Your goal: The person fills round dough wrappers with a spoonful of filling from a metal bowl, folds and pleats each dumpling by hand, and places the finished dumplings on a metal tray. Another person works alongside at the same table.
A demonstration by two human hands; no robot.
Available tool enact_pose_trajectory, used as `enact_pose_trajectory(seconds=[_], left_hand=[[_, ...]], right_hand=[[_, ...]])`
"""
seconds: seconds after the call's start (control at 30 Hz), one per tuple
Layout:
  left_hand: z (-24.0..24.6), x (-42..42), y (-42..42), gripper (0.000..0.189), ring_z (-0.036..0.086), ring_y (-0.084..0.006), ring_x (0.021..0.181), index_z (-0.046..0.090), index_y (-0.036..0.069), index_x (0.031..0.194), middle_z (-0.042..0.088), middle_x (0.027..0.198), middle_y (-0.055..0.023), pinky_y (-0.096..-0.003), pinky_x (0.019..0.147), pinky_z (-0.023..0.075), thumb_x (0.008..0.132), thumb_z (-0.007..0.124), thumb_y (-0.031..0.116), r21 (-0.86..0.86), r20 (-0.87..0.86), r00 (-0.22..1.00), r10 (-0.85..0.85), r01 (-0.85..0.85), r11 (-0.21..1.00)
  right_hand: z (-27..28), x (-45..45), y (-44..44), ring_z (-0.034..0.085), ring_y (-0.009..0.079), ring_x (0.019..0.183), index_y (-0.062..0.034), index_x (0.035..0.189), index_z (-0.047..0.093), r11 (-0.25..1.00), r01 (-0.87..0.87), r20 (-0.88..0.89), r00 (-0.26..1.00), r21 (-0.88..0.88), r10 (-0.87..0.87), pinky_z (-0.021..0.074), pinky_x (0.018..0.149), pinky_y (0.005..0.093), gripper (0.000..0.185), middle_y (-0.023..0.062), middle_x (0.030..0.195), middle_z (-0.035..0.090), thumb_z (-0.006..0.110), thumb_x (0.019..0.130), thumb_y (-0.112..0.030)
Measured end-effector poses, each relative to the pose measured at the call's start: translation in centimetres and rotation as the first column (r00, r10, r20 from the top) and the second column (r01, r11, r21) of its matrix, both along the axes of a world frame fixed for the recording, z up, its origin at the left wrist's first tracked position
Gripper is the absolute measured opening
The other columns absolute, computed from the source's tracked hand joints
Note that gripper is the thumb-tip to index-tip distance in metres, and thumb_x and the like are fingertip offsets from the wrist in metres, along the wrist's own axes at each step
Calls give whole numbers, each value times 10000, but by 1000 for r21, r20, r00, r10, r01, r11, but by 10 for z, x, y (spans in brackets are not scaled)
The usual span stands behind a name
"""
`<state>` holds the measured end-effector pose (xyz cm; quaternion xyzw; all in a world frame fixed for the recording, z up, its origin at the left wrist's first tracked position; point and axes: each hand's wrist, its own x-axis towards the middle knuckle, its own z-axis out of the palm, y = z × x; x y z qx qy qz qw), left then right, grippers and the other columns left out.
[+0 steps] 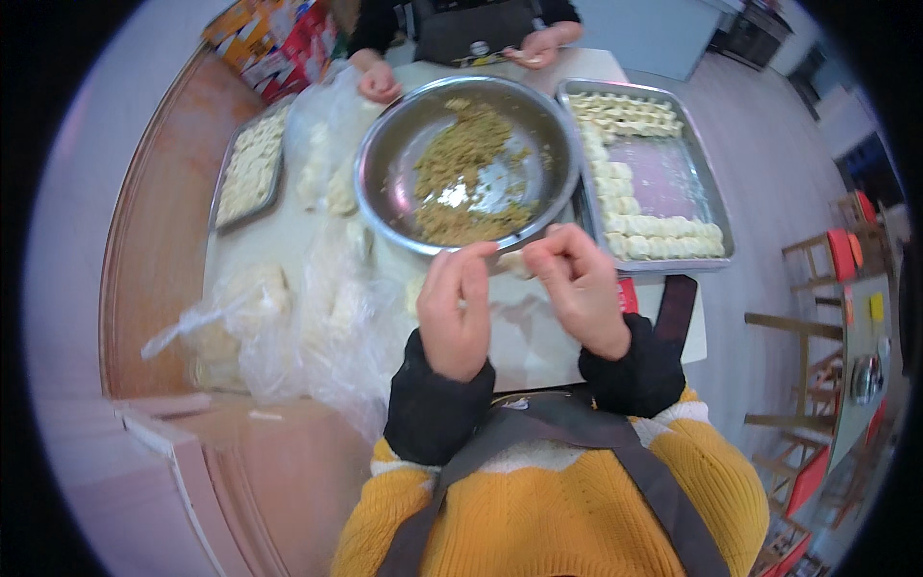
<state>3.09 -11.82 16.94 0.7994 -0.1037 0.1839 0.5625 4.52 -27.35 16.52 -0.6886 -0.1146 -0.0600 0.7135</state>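
My left hand (pixel 456 310) is raised at the near rim of a steel bowl (pixel 368 209), its fingers extended and close together; whether it touches anything is unclear. Fingertips of my right hand (pixel 580 288) pinch a small pale piece of dough (pixel 515 264), partly hidden and blurred. Crumbly brown-green filling (pixel 469 148) lies in the bowl. To the right, a metal tray (pixel 723 184) holds rows of pale filled dumplings (pixel 663 238) along its far, left and near sides.
A second tray (pixel 277 180) of dumplings stands at the left. Clear plastic bags (pixel 317 317) with dough lie on the left of the white table (pixel 530 346). Across it, a co-worker's hands (pixel 537 49) hold a small pale piece. Chairs (pixel 840 256) stand at the right.
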Motion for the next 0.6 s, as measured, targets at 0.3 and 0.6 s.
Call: enact_pose_trajectory(seconds=[0.3, 0.6], left_hand=[[-5, 4, -11, 121, 491, -103, 711, 718, -1, 966, 548, 782, -12, -228, 627, 375, 847, 701, -10, -210, -19, 998, -63, 58, 976], [-55, -1, 30, 285, 546, -152, 876, 669, 26, 1110, 599, 987, -58, -261, 795, 443, 828, 710, 40, -137, -259, 952, -165, 133, 982]], right_hand=[[-11, -1, 6, 558, 45, 778, -14, 951, 517, 934, -167, -65, 978, 315, 197, 460, 655, 216, 137, 4, 830, 598, 579, 983, -132], [-25, 109, -103, 555, 56, 692, -41, 838, 680, 957, -140, -16, 990, -256, 141, 463, 631, 240, 226, -10, 781, 641, 712, 880, -261]])
